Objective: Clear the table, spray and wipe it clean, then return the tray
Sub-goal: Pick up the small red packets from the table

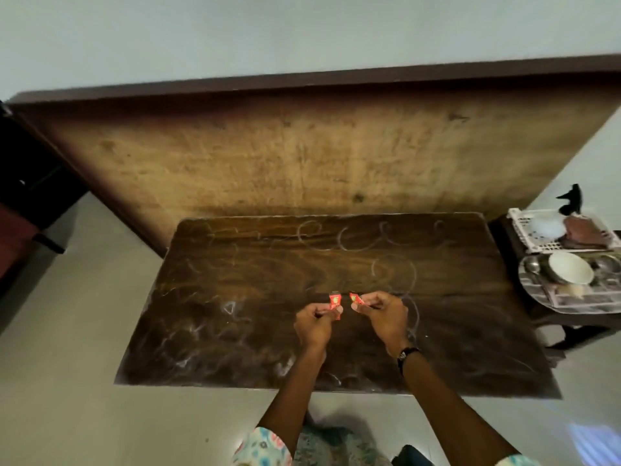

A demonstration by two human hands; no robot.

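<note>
A dark wooden table point(255, 297) with pale scribbled marks on its top fills the middle of the view. Above it, near the front half, my left hand point(314, 322) pinches a small red wrapper point(335, 303). Close beside it, my right hand point(384, 316) pinches a second small red wrapper point(357, 299). The two wrappers are a little apart. At the right, on a side stand, a white slatted tray point(519, 227) holds a white bowl, a brown cloth point(586, 232) and a black-nozzled spray bottle point(571, 198).
In front of the tray, on the same stand point(554, 322), lies a round metal plate point(531, 290) with a white bowl point(570, 268) and steel dishes. A large wooden board point(302, 153) leans against the wall behind the table. Dark furniture point(30, 196) stands at the left.
</note>
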